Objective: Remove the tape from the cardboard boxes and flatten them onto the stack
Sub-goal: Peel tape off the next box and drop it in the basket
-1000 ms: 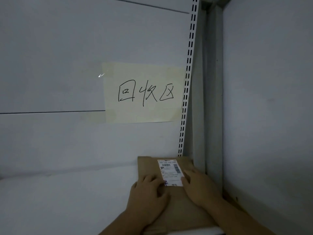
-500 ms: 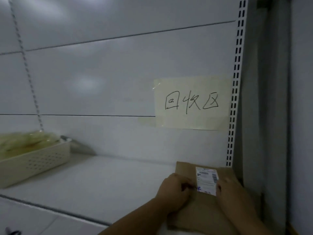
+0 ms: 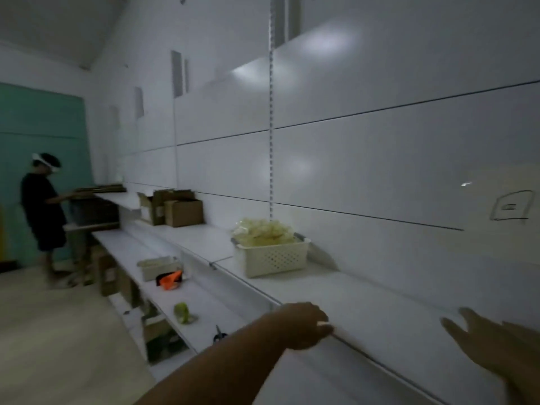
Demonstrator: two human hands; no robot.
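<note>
My left hand (image 3: pixel 304 325) hovers curled over the front edge of the white shelf (image 3: pixel 380 311), and a small pale sliver (image 3: pixel 325 324) shows pinched at its fingertips. My right hand (image 3: pixel 479 340) is held above the shelf at the lower right with fingers spread, holding nothing. The flattened box I was pressing is out of view. Two open cardboard boxes (image 3: pixel 184 213) stand far down the shelf. A white basket (image 3: pixel 271 255) on the shelf holds crumpled yellowish tape (image 3: pixel 263 232).
On the lower shelf lie an orange tape dispenser (image 3: pixel 171 280), a green tape roll (image 3: pixel 182 312), scissors (image 3: pixel 219 336) and a small basket (image 3: pixel 155 267). Another person (image 3: pixel 43 206) stands at the far left. More boxes (image 3: pixel 108 276) sit on the floor.
My view has swung left along the shelf. Both hands have lifted off the flattened box, which has left the view, and my left hand has curled.
</note>
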